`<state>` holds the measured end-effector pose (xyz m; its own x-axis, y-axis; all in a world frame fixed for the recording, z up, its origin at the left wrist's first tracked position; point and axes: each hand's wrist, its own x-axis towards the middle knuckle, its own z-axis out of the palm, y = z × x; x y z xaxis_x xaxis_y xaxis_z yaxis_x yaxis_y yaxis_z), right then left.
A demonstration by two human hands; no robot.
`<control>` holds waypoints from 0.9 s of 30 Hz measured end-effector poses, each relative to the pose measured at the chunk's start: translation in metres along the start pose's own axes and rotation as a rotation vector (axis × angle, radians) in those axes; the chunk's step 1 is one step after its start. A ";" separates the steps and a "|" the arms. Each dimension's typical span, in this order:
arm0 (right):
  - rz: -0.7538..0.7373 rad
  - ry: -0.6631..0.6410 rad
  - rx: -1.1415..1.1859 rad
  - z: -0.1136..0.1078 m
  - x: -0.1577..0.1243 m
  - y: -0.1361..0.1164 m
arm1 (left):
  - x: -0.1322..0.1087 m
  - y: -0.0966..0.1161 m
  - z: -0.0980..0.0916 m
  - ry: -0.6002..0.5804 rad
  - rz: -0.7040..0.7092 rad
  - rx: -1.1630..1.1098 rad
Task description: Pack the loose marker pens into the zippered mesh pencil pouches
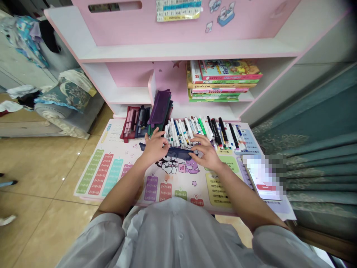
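Note:
A dark blue pencil case (pixel 175 152) lies flat on the desk mat (pixel 117 163), between both hands. My left hand (pixel 154 147) rests on its left end, fingers spread and partly curled over it. My right hand (pixel 205 152) holds its right end, fingers bent on the top edge. Just beyond the hands lies a row of several pens and markers (pixel 203 130). To the left of the row stand a purple and green stack of cases (pixel 160 109) and open dark red cases (pixel 132 121) with pens in them.
A pink and white desk hutch (pixel 178 50) rises behind the mat, with a stack of books (pixel 221 80) on its lower shelf. A tablet (pixel 264 178) lies at the desk's right edge. Teal curtain at right; cushions and tiled floor at left.

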<state>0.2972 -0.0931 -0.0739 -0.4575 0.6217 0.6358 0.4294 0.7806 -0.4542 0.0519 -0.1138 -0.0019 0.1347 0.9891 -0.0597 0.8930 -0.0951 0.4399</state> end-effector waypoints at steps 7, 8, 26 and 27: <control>0.003 0.003 0.022 0.000 -0.001 0.002 | 0.001 -0.005 0.000 0.033 0.003 0.014; 0.012 0.003 0.027 0.000 -0.001 0.003 | 0.001 -0.005 0.000 0.036 -0.002 0.015; 0.026 0.004 0.022 -0.004 0.001 0.002 | 0.000 -0.008 -0.009 0.048 -0.036 0.011; 0.029 0.003 0.021 -0.005 0.001 0.002 | 0.000 -0.009 -0.010 0.053 -0.039 0.011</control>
<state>0.3012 -0.0912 -0.0711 -0.4428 0.6442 0.6237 0.4263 0.7632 -0.4856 0.0397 -0.1114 0.0025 0.0774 0.9966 -0.0291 0.9017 -0.0575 0.4285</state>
